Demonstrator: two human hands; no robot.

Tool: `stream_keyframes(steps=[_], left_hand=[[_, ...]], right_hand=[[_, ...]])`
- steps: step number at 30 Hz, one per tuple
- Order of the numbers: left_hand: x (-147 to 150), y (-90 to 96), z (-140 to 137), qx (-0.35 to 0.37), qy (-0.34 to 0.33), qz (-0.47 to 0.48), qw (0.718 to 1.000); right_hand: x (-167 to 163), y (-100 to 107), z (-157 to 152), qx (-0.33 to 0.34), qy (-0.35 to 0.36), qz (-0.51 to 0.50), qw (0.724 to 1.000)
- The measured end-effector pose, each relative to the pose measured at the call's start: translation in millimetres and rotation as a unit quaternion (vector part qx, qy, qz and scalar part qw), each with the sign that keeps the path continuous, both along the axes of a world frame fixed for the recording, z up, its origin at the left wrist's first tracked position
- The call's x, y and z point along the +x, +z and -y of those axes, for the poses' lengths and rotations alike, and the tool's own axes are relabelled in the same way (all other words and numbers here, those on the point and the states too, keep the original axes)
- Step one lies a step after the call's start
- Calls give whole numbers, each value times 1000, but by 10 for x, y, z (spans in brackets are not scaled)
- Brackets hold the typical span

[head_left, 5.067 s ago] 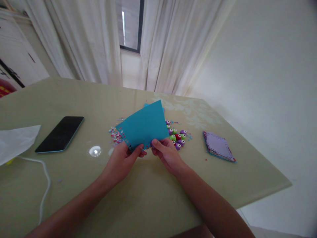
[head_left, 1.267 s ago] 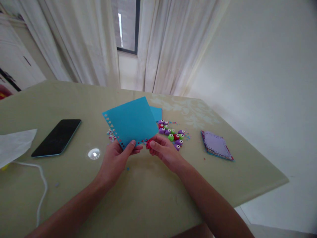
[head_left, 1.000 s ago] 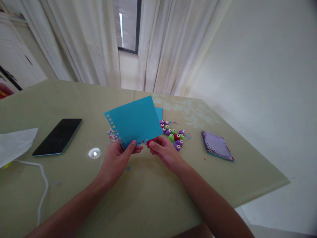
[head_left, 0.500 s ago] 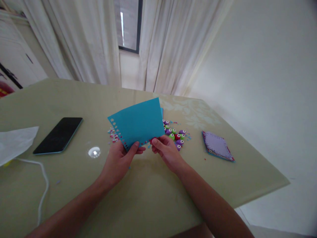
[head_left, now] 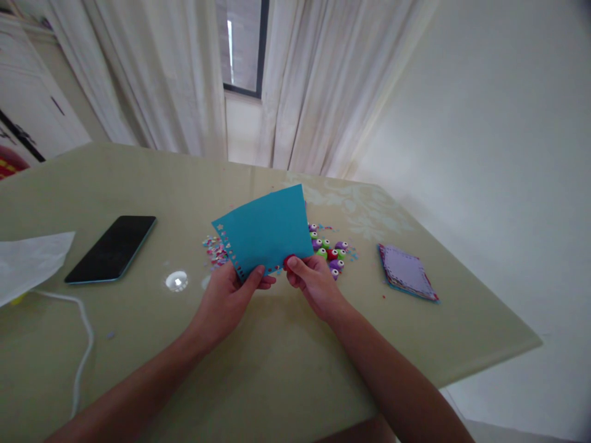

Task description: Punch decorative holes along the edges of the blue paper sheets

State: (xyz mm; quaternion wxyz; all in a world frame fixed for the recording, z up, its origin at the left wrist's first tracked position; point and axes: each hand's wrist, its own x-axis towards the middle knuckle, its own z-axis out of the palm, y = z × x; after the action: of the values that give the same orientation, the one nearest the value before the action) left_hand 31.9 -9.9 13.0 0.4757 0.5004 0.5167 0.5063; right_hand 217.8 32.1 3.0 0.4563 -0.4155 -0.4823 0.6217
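Note:
A blue sheet of paper is held up over the table, with small cut-out shapes along its left and lower edges. My left hand pinches its lower left corner between thumb and fingers. At the lower right edge, my right hand is closed on a small red paper punch, mostly covered by the thumb and fingers. Behind the sheet lie several purple, green and red punches, partly hidden by it. Paper confetti is scattered to the left of the sheet.
At right lies a stack of edge-punched paper, a lilac sheet on top. A black phone or tablet, a white cable and a white sheet are at left. The table's edge runs along the right.
The blue sheet and both hands have shifted slightly right in view. More of the red punch shows at the sheet's lower edge, a little further up.

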Motion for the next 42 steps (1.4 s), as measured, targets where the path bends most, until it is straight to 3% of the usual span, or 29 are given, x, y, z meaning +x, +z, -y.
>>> stream_keyframes(steps=[13,42], left_hand=[[-6,-2,-11,-4,-2,13,1000],[32,-23,7,-5,-7,34,999]], right_hand=[[-13,27,12,-35,-3,-56,998],[-20,6,4,-20,-2,-68,998]])
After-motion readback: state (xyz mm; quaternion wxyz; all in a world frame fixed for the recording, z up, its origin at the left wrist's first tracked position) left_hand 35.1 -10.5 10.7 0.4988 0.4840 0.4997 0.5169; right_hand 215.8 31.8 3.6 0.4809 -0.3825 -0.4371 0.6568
